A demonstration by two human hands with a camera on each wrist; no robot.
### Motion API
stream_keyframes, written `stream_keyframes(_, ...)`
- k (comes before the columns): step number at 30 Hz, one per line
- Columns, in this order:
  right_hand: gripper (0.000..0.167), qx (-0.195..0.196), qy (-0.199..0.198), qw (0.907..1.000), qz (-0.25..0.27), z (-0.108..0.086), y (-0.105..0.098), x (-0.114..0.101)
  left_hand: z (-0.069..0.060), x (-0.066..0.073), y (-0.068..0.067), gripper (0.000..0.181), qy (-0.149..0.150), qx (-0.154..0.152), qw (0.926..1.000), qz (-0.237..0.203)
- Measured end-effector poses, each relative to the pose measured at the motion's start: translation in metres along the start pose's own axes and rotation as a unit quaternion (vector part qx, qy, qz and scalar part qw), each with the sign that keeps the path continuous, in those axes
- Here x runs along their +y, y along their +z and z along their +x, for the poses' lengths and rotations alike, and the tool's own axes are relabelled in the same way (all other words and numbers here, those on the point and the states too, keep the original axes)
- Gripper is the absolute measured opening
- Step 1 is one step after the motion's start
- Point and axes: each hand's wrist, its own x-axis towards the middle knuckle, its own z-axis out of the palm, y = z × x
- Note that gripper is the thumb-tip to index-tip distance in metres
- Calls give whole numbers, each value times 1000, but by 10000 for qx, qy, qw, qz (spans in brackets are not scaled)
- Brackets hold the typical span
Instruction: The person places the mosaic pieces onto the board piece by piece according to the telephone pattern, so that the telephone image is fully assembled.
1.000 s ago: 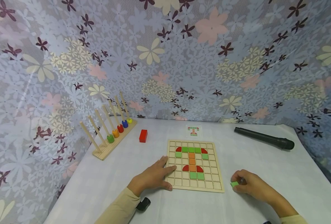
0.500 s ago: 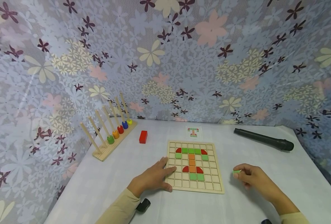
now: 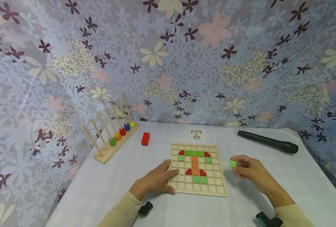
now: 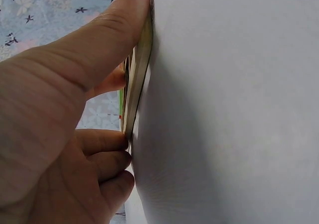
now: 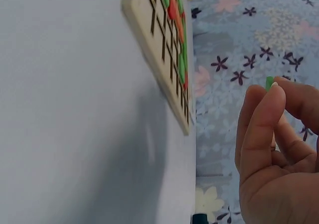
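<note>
A wooden grid board (image 3: 186, 187) lies flat on the table, with green squares, orange squares and red quarter-round pieces set in its cells in a T-like figure. My left hand (image 3: 155, 178) rests at the board's left edge, fingers spread and nearly straight, the index finger over the cells; in the left wrist view the thumb (image 4: 119, 22) touches the board's side. To the right of the board, my right hand (image 3: 250, 168) pinches a green square tile (image 3: 232, 163) between thumb and fingers, raised above the table. The right wrist view shows only the tile's edge.
A small printed pattern card (image 3: 197, 134) lies behind the board. Back left are a red block (image 3: 145, 139) and a wooden peg rack (image 3: 115, 143) with coloured beads. A black microphone (image 3: 268, 141) lies at the back right. Flowered cloth hangs behind the table.
My right hand has lifted the green tile from low beside the board and moved it forward and slightly left; the tile's face now shows. The left hand has stayed in place.
</note>
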Motion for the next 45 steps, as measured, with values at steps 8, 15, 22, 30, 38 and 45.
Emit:
stream_keyframes(8,52,-50,-233,9994,244,12,17,-13,0,0,-1,90,-4,33,10000,56)
stream_keyframes(15,52,-80,-279,9990,330,23,32,-22,0,1,-3,89,11,33,10000,78)
stream_keyframes(22,50,-263,-241,9985,408,34,51,-25,0,2,-4,89,39,62,9999,105)
stream_keyframes(30,48,-710,-310,9956,527,43,77,-26,0,1,-3,89,-31,-41,10000,55)
stream_keyframes(38,44,-1134,-507,9922,137,50,101,-25,-1,1,-3,88,17,-34,10000,73)
stream_keyframes(45,27,-1404,-893,9777,-1282,51,129,-24,-1,0,-2,87,98,-22,9998,149)
